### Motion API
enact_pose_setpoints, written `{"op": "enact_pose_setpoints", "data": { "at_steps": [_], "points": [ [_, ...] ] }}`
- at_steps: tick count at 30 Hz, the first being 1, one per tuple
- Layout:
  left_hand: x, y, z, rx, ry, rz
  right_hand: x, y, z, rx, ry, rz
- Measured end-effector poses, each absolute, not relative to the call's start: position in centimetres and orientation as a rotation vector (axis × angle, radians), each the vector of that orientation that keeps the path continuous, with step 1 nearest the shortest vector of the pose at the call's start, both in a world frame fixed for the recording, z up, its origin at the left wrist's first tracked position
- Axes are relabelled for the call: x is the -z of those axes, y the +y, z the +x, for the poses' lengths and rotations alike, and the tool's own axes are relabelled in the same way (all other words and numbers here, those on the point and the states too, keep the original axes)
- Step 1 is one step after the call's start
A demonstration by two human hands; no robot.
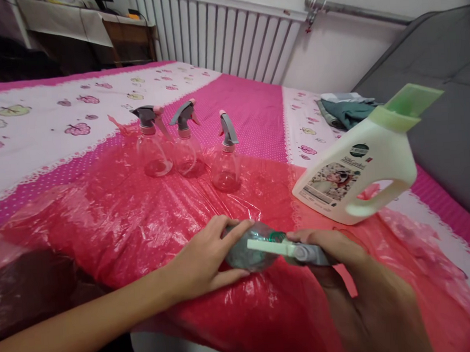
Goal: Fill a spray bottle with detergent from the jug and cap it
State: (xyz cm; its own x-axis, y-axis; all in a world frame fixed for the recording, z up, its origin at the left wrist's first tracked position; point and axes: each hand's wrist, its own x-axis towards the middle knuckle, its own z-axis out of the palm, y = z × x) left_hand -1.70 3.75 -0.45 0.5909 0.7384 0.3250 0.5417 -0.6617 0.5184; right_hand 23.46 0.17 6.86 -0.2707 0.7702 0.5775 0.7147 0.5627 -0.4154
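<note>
My left hand (211, 254) is wrapped around a clear, greenish bottle (250, 252), which is tilted on its side low over the red plastic sheet. A green neck (277, 237) shows at the bottle's right end. My right hand (356, 275) grips a grey and pale-green trigger spray head (299, 251) beside that neck. Whether the head is joined to the neck I cannot tell. Behind my hands stand three clear spray bottles with grey and pink heads: a left one (154, 154), a middle one (188, 152) and a right one (225, 168).
A large cream detergent jug (338, 175) with a green cap stands tilted in view at the right. The red plastic sheet (102, 216) covers a pink patterned bedspread (250, 106). Folded clothes (346, 111) lie behind the jug, near a grey headboard (444, 89). A radiator (226, 33) lines the wall.
</note>
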Motion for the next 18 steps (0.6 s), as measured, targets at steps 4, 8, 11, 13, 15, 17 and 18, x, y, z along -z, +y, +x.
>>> {"op": "enact_pose_setpoints", "data": {
  "at_steps": [4,8,11,13,15,17,18],
  "points": [
    [0.31,3.67,-1.75,-0.733,1.02,2.478,-6.8,-0.1,23.55,-0.208,-1.842,-1.283],
    [0.3,3.7,-1.82,-0.699,1.053,2.455,-6.82,-0.37,23.65,-0.108,-1.913,-1.292],
    [0.33,3.69,-1.79,-0.704,1.035,2.452,-6.84,-0.45,23.76,-0.283,-1.874,-1.248],
    [0.38,3.68,-1.77,-0.709,1.039,2.447,-6.8,-0.39,23.82,-0.344,-1.81,-1.232],
    [0.42,3.68,-1.76,-0.711,1.059,2.441,-6.74,-0.3,23.87,-0.258,-1.809,-1.254],
    [0.41,3.67,-1.78,-0.708,1.058,2.44,-6.65,-0.23,23.99,-0.127,-1.869,-1.291],
    [0.39,3.67,-1.79,-0.704,1.05,2.443,-6.6,-0.21,24.06,-0.102,-1.891,-1.305]
  ]
}}
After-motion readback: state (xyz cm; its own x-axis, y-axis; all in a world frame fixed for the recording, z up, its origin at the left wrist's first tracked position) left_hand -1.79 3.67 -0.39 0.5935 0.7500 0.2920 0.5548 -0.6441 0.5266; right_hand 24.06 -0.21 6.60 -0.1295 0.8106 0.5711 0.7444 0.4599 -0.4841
